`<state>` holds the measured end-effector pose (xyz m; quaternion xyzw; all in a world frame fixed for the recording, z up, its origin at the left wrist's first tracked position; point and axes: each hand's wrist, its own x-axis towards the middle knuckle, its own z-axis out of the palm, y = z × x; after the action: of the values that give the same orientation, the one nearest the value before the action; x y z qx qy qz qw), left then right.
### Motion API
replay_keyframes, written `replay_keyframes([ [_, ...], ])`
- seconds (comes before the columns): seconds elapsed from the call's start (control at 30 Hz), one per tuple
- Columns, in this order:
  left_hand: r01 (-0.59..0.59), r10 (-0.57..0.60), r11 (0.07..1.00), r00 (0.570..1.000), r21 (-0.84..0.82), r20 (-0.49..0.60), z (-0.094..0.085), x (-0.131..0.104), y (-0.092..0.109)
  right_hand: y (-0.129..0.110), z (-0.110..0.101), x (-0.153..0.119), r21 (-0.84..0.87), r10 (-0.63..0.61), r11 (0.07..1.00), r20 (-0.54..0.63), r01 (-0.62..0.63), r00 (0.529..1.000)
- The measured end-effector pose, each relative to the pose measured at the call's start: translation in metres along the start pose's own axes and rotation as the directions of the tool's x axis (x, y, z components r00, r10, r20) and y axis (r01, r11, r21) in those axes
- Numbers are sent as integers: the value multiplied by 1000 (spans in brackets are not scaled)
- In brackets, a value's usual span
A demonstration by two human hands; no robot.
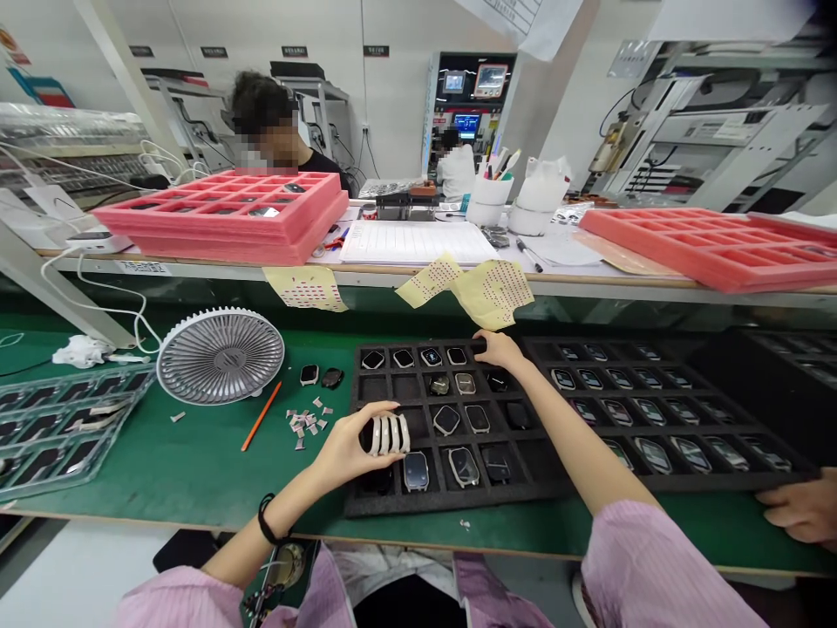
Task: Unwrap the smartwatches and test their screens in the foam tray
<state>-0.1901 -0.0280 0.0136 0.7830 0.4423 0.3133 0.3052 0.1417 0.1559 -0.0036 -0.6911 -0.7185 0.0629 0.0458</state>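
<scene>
My left hand (pixel 353 440) grips a short stack of several pale watch cases (pixel 390 434) between thumb and fingers, just above the near left part of a black foam tray (pixel 405 503). Watch cases with dark faces, such as one (pixel 416 471) in the near row, lie in many of the tray's compartments. At the tray's far edge, my right hand (pixel 500 351) reaches into the back row, its fingertips curled close together around a dark spot. What lies between them is too small to make out. A silver-rimmed watch case (pixel 456 356) sits just left of those fingers.
Left of the tray are a round fan (pixel 222 356), an orange stick (pixel 261 416), small loose pieces (pixel 307 420) and a clear tray (pixel 65 471). A second foam tray (pixel 628 392) adjoins on the right, near another person's hand (pixel 801 508). Pink foam trays (pixel 222 240) stand on the shelf.
</scene>
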Motion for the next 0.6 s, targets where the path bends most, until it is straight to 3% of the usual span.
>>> replay_keyframes([
  [0.23,19,-28,995,995,-96,-95,11,-9,2,-2,-1,-5,-4,12,1000,-18,-12,1000],
  [0.6,30,-43,991,994,-131,-98,12,-13,2,-2,0,-4,-3,18,1000,-18,-18,1000],
])
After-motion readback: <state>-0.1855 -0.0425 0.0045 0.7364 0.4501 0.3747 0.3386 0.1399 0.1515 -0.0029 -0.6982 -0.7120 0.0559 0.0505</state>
